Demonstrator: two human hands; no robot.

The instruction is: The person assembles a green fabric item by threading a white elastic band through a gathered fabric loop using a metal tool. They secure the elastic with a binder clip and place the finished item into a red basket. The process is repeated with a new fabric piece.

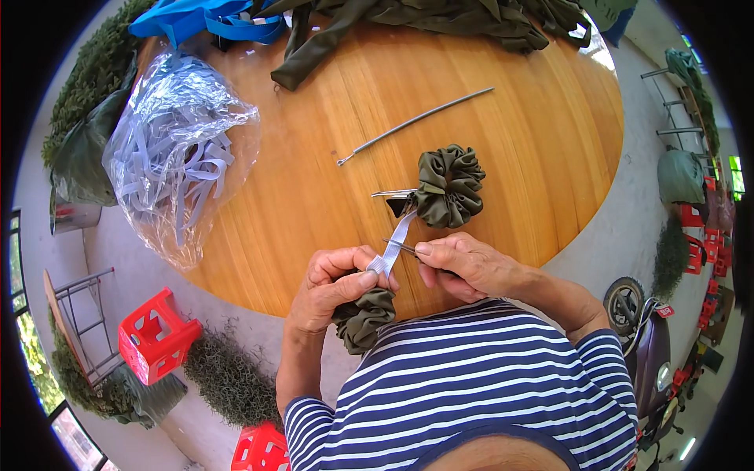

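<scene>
My striped shirt [471, 369] hides part of the table's [267, 259] near edge. Beside it, a green cloth ring [364, 322] hangs under my left hand [330, 284], thumb and finger pinching white elastic [400, 234]. My right hand [471, 265], angled inward, pinches a thin metal tool [402, 246] against the strip. Wood spreads both sides of another green ring [450, 188], then a grey rod [424, 122].

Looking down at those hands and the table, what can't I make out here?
In the head view:
1. The dark metal tool's rear part: covered by the right hand.
2. Part of the lower olive scrunchie: behind the left hand.
3. The olive fabric pile's far side: cut by the top edge.
4. The nearest red stool's remainder: cut by the lower edge.
</scene>
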